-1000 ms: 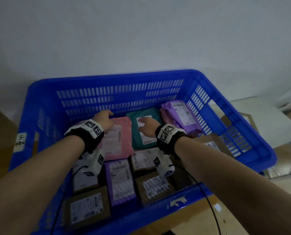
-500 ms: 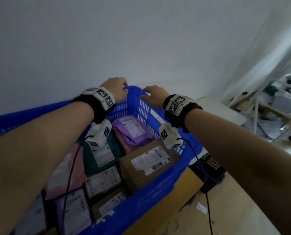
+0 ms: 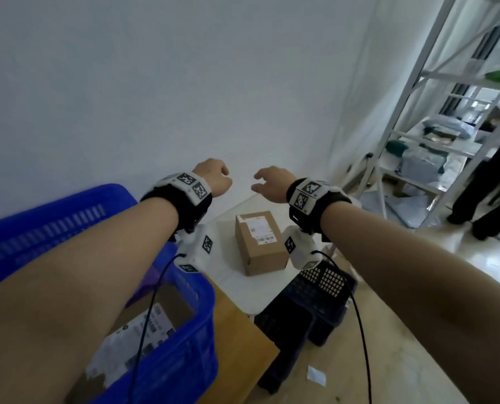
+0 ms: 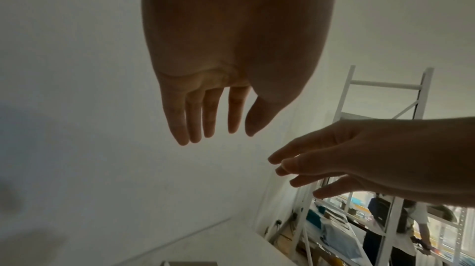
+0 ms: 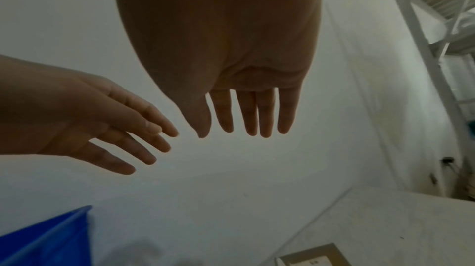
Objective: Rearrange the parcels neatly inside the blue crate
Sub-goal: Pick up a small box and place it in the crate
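Your left hand [image 3: 213, 178] and right hand [image 3: 273, 184] hang in the air side by side, apart from each other, holding nothing. The wrist views show the fingers [image 4: 232, 112] of the left straight and slightly spread, and the right's fingers [image 5: 267, 114] the same. Below and just beyond your fingertips a cardboard box [image 3: 260, 242] with a white label sits on a white surface [image 3: 234, 284]. Under your left forearm, behind the fingers, the blue crate [image 3: 181, 357] holds a labelled brown parcel [image 3: 144, 330]. Below your right wrist stands a dark crate [image 3: 316, 301]. Far right of your fingers are white shelving [image 3: 418, 91] and another person [image 3: 488, 182].
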The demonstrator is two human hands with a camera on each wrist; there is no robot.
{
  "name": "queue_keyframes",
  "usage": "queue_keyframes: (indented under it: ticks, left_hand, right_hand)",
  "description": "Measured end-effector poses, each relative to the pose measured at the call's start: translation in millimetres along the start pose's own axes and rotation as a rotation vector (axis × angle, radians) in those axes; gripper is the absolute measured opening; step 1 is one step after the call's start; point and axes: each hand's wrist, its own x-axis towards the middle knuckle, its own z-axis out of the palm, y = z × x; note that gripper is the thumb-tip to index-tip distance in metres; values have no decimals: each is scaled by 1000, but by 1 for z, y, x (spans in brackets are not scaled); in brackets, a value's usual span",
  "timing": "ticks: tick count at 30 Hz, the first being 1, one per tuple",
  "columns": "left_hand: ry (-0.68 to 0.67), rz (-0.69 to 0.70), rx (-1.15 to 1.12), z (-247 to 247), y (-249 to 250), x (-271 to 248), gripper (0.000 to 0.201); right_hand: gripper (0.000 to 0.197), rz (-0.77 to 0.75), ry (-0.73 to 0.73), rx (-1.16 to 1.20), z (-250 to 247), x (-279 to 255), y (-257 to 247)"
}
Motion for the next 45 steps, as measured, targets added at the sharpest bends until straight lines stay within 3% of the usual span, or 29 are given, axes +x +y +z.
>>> queue_keyframes:
  ticks: [4, 8, 15, 21, 26, 30, 37, 45]
  left_hand:
    - [-99, -57, 24, 47, 33, 24, 32]
    - [-200, -157, 60, 96, 41, 46, 11]
    - [-345, -383, 48, 177, 23, 79, 37]
    - [-395, -615, -124, 222, -11, 92, 40]
    - [-477, -714, -227, 251, -22, 90, 42]
    - [-431, -718, -329, 264, -21, 90, 42]
    - [-308, -716, -499, 261, -26, 90, 54]
    - [-137, -389, -617, 199, -1, 86, 53]
  right_hand:
    - [49, 63, -59, 40, 15, 22, 64]
    - [50, 132, -132, 139, 46, 46, 120]
    - [51, 214, -255, 388, 129, 92, 183]
    - [60, 308, -348, 588, 191, 113, 203]
    - [60, 355, -373, 687, 222, 122, 208]
    - [65, 366, -369, 794, 237, 123, 211]
    - [58, 374, -240, 927, 231, 121, 211]
    - [60, 357, 24, 1244, 143, 96, 193]
